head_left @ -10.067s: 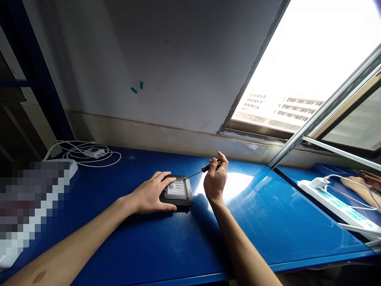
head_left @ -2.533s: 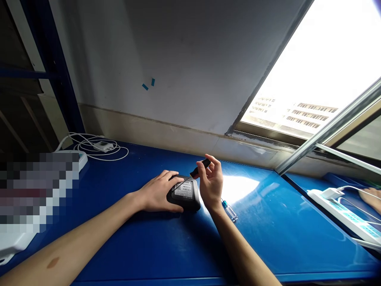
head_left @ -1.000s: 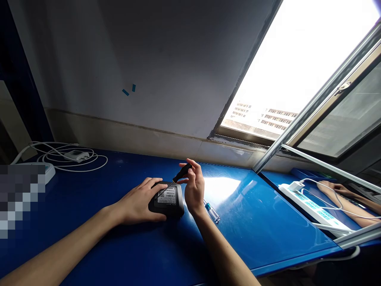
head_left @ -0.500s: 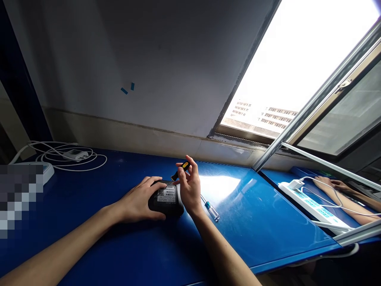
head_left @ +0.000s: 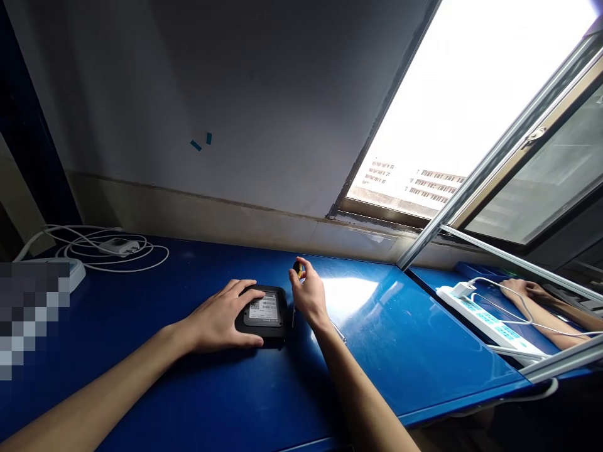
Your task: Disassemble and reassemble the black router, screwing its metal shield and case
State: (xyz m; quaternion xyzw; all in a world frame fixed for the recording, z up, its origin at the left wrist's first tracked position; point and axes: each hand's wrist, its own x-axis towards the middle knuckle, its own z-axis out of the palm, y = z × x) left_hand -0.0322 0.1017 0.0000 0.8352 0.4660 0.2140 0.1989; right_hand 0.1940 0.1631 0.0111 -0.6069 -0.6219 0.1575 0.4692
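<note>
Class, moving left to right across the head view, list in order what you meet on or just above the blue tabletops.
White charger → left hand → black device → right hand gripping a screwdriver → white power strip.

Screwdriver handle [head_left: 297,269] partly hidden, label [head_left: 264,309] print illegible

A: What shows of you from here, and is it covered?
B: Your left forearm [head_left: 110,380] and your right forearm [head_left: 362,386] are bare as far as the view reaches, both slim, each tapering to 1 narrow wrist [head_left: 183,336].
A: Below that?
B: Your left hand [head_left: 219,319] and your right hand [head_left: 309,294], 2 bare hands with slender fingers [head_left: 253,294]. Finer detail is too small to tell.
</note>
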